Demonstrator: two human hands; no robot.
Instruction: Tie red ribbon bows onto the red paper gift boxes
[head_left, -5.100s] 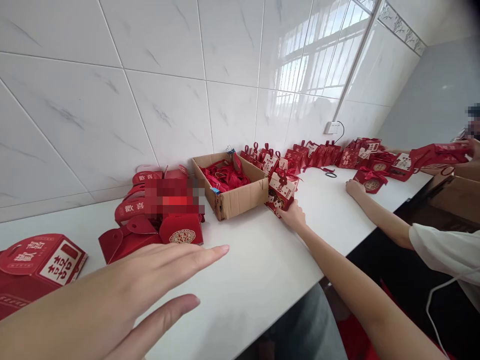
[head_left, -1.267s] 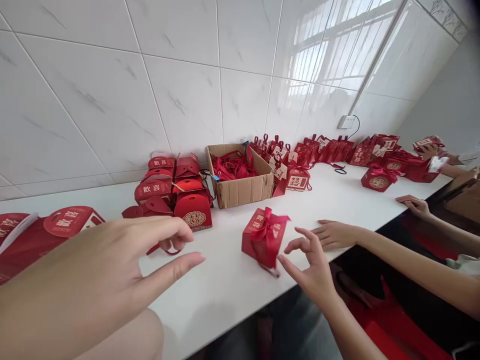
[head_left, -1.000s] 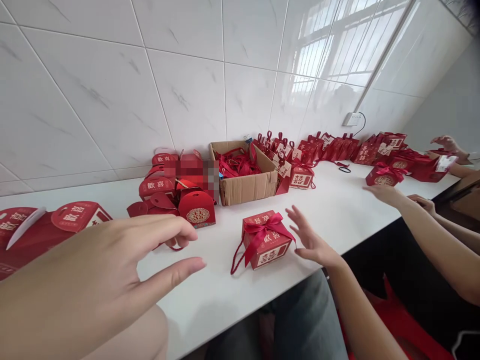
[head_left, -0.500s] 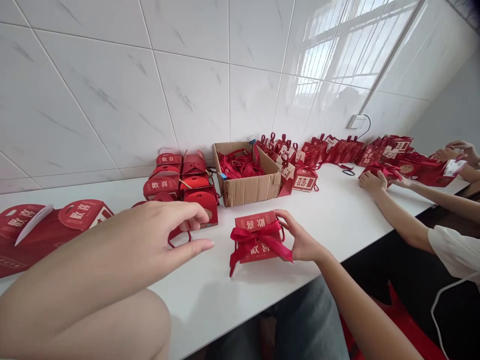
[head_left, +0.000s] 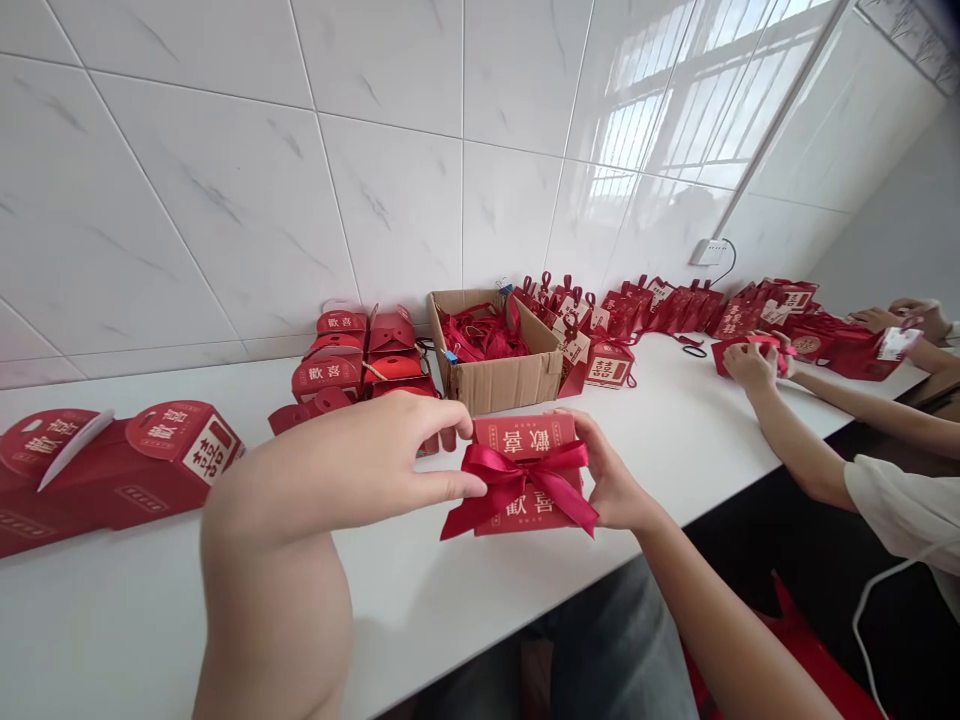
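Observation:
A red gift box (head_left: 525, 437) with white Chinese characters and a satin ribbon bow (head_left: 529, 478) across its top is in front of me. My right hand (head_left: 611, 475) grips its right side, fingers at the far corner. At its left end is my left hand (head_left: 442, 455), the thumb on the bow's left loop and the fingers curled by the box's left edge. What the left fingertips touch is partly hidden.
An open cardboard box (head_left: 502, 385) of red ribbons stands behind. Several red boxes (head_left: 328, 375) are stacked left of it, with larger ones (head_left: 161, 455) at far left. Finished bags (head_left: 611, 365) line the wall. Another person's hands (head_left: 754, 365) work at right.
My left hand has moved right, from apart to the box's left end. The box has turned slightly and its bow lies more spread. My right hand stays on it.

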